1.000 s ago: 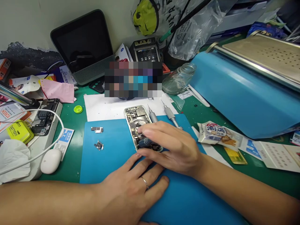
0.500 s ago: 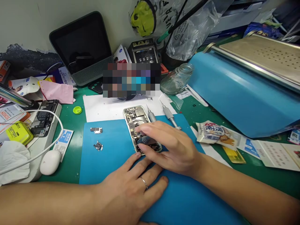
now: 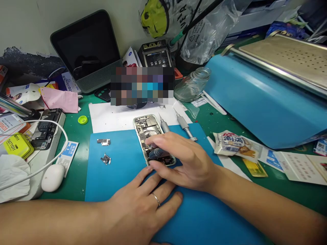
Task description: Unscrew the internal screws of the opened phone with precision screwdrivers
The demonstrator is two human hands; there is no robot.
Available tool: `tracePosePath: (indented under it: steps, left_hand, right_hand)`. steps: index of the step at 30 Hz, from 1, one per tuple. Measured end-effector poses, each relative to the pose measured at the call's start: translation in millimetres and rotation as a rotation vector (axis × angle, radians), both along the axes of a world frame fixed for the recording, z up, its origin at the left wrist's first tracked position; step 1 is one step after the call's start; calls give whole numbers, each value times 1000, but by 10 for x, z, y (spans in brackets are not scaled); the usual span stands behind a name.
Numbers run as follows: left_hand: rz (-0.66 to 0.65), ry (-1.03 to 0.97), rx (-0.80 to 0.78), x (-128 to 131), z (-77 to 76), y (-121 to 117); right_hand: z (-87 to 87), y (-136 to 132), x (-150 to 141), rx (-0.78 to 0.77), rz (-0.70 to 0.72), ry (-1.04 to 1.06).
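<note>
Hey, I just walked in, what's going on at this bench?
A person is working on an opened phone on a blue mat. The right hand has a dark tool between thumb and fingers, over the phone's near half. The left hand lies on the mat by the phone's near end. Two small loose parts sit left of the phone.

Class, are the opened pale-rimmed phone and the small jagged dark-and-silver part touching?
Apart: the head view shows a strip of blue mat between the phone and the part.
</note>
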State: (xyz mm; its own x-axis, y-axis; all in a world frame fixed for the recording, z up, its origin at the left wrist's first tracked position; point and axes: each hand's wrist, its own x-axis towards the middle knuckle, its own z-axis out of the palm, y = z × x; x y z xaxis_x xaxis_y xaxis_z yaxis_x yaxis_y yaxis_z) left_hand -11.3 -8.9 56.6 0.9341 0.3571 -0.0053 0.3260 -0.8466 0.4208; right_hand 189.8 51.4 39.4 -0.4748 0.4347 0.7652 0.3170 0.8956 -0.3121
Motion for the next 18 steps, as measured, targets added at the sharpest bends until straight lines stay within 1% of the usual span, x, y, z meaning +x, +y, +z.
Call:
tracePosePath:
  steps: [3, 7, 10, 14, 18]
  left_hand:
    - [-4, -5, 11, 0, 8, 1]
    - [-16, 1, 15, -1, 19, 4]
    - [-18, 1, 24, 1, 20, 8]
    - [-17, 6, 31, 5, 21, 12]
    - [-27, 19, 48, 3, 25, 11]
  right_hand:
    - [-14, -3, 4, -58, 4, 21]
    - [-32, -34, 15, -276, -5, 78]
    - [-58, -50, 27, -363, 9, 163]
    - [-86, -49, 37, -409, 49, 280]
    - [-83, -37, 38, -373, 45, 224]
